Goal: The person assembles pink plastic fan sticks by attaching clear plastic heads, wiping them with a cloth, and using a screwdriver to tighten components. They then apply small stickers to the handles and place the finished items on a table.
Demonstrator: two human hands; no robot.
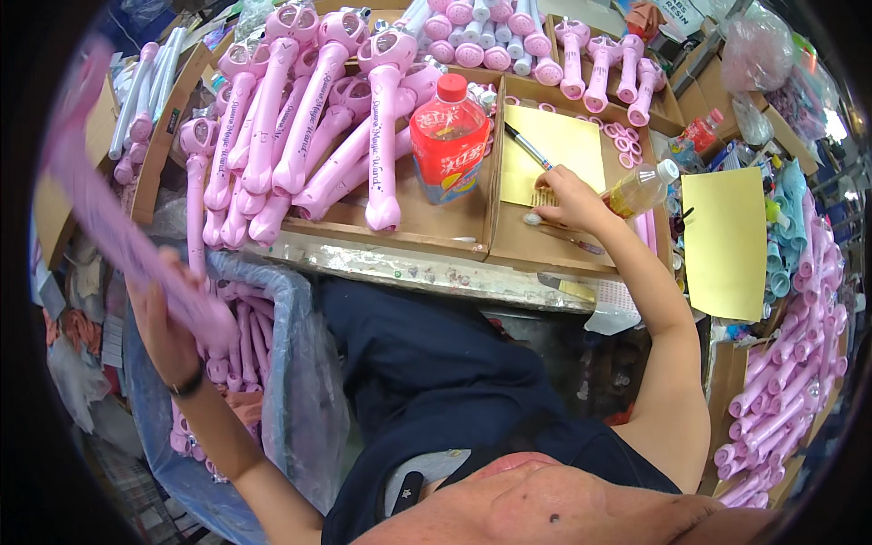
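My left hand (156,318), a dark band at its wrist, is wrapped round a pink toy wand (136,241). The wand slants up to the far left, blurred, above a plastic-lined bin (313,381) of similar pink pieces. My right hand (574,202) rests low over the right-hand cardboard tray (504,245), its fingers curled. Just at the fingertips are a small tan ridged piece (543,196) and a whitish rounded tip (532,218); what the fingers grip is hidden. A slim tool (581,243) lies below that hand. A pen (527,145) lies on yellow paper (581,136).
Pink wands (313,127) are heaped in the left tray beside a red-labelled bottle (450,136). A clear bottle (636,189) of yellowish liquid leans right of my hand. Pink rings (625,145) lie behind it. More pink wands (772,391) fill a box at right.
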